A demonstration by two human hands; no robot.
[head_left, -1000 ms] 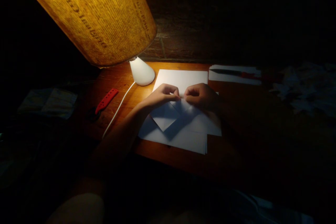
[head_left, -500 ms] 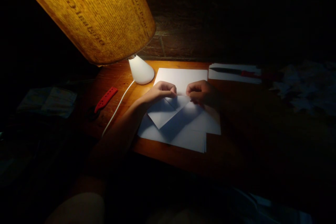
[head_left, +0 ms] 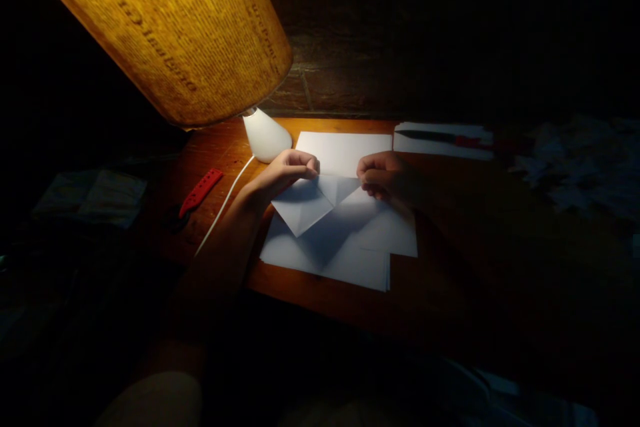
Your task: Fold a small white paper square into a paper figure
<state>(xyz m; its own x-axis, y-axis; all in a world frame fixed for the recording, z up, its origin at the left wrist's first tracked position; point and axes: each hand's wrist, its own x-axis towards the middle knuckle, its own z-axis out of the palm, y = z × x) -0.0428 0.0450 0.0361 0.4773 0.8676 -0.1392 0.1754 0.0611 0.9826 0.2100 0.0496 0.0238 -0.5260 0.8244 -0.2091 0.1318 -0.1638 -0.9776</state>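
A folded sheet of white paper (head_left: 303, 208) is held between my two hands, its lower corner pointing down toward me. My left hand (head_left: 296, 165) pinches its upper left edge between thumb and fingers. At the right end of the same edge, my right hand (head_left: 381, 175) is closed on the paper, partly in shadow. Below the folded sheet lies a stack of white paper sheets (head_left: 345, 263), somewhat fanned out, with the held sheet's shadow across it.
A lamp with a yellow printed shade (head_left: 200, 33) and white base (head_left: 267, 137) stands at the left; its white cord (head_left: 225, 203) runs toward me. Left lies a red-handled tool (head_left: 201, 188). A knife (head_left: 435, 137) rests on paper strips (head_left: 425, 147); crumpled white pieces (head_left: 575, 160) lie far right.
My left hand has moved slightly left and the folded paper has shifted left and up with it. My hands are a little farther apart. The whole view has shifted slightly.
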